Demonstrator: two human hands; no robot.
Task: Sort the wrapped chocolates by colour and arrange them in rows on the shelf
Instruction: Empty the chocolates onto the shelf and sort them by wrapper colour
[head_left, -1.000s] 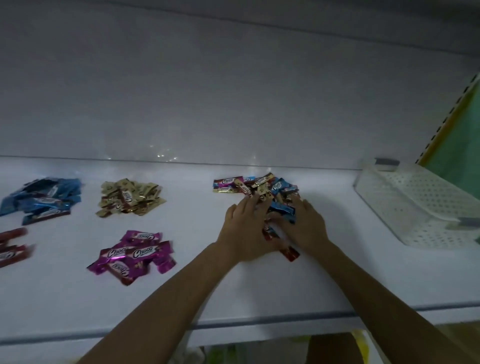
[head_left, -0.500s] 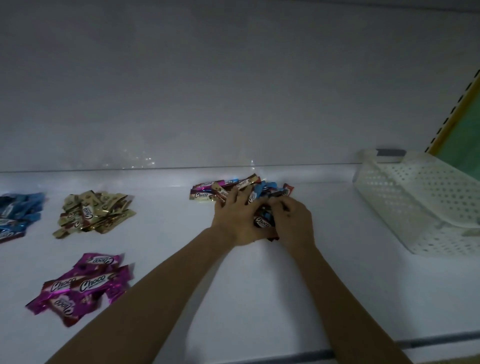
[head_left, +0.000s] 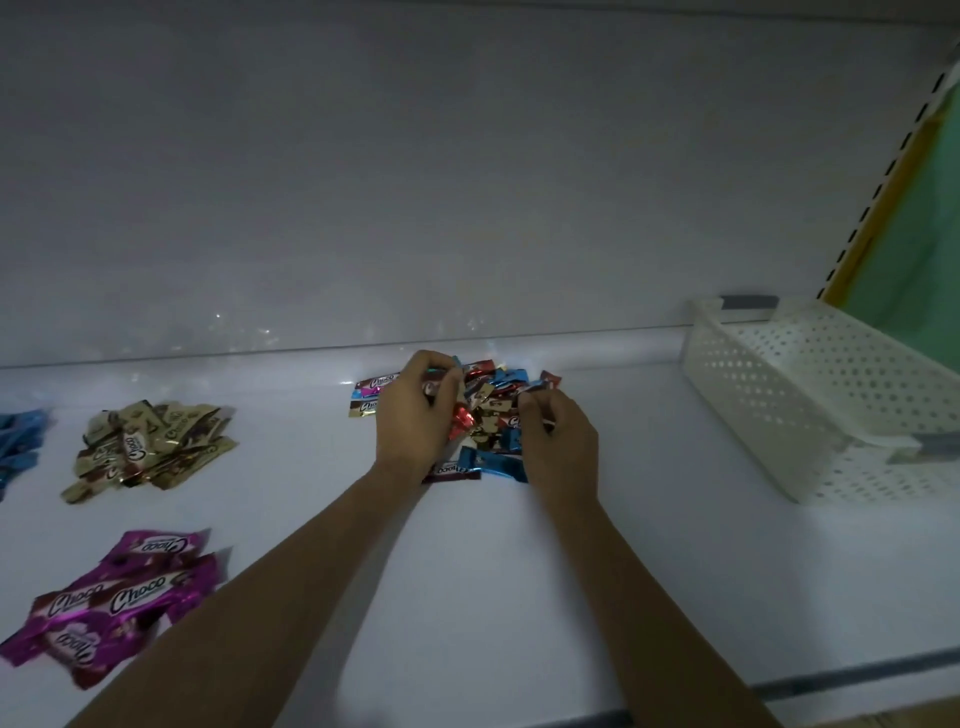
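— What surrounds the hands?
— The white shelf (head_left: 467, 582) lies beneath them. A perforated basket (head_left: 769, 395) stands well right of the right hand (head_left: 558, 441). A purple pile (head_left: 114, 597) and a gold pile (head_left: 150, 447) lie well left of the left hand (head_left: 413, 421).
— And the hands themselves?
— Both rest on the mixed pile (head_left: 493, 410). The left curls around a chocolate (head_left: 434, 387); the right pinches a wrapper (head_left: 535, 387) at its fingertips.

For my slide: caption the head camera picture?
Left hand and right hand pick through mixed chocolates near gold pile, purple pile.
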